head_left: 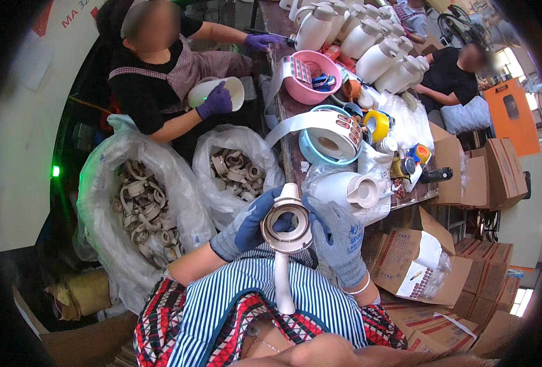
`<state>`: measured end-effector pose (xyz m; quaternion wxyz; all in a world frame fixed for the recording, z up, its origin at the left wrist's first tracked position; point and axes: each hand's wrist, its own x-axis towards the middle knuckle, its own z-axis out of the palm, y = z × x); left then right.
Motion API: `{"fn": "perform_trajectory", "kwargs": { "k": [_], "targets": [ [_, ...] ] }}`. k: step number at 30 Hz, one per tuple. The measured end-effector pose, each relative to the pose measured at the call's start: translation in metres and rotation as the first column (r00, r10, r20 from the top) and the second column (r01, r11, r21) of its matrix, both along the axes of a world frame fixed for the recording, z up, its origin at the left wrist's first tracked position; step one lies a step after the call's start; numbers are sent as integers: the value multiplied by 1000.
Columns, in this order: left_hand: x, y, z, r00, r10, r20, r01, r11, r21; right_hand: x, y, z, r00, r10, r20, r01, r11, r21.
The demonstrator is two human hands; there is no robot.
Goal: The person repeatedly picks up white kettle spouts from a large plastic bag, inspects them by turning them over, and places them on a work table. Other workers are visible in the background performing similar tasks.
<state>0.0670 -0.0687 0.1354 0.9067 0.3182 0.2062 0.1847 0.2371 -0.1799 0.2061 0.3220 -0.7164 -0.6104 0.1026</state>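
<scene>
In front of my lap is a beige plastic jug collar, a ring with a spout at its top and a long handle pointing down toward me. Around the ring's left side, my left hand, in a blue-grey work glove, is closed on it, some fingers hidden behind. My right hand, gloved alike, grips the ring's right edge. Just beyond, a white jug body lies on its side at the table edge. To my left stand two plastic-lined sacks of similar collars and handles.
On the table are a pink basin, a blue basin with a label roll, yellow tape and several white jugs. A co-worker in purple gloves holds a white vessel at the far left. Cardboard boxes stack at my right.
</scene>
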Motion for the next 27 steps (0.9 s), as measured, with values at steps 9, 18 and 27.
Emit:
{"fn": "perform_trajectory", "kwargs": {
  "k": [9,18,27],
  "targets": [
    [-3,3,-7,999,-48,6,46,987,154,-9,-21,-13,988,-24,-152,35,997,71],
    [-19,8,-33,998,-49,-47,57,978,202,-16,-27,-58,780,160,-605,-140,987,80],
    [-33,29,-31,992,-74,-106,70,997,-45,-23,-13,-75,459,248,-853,-137,968,208]
  ]
}}
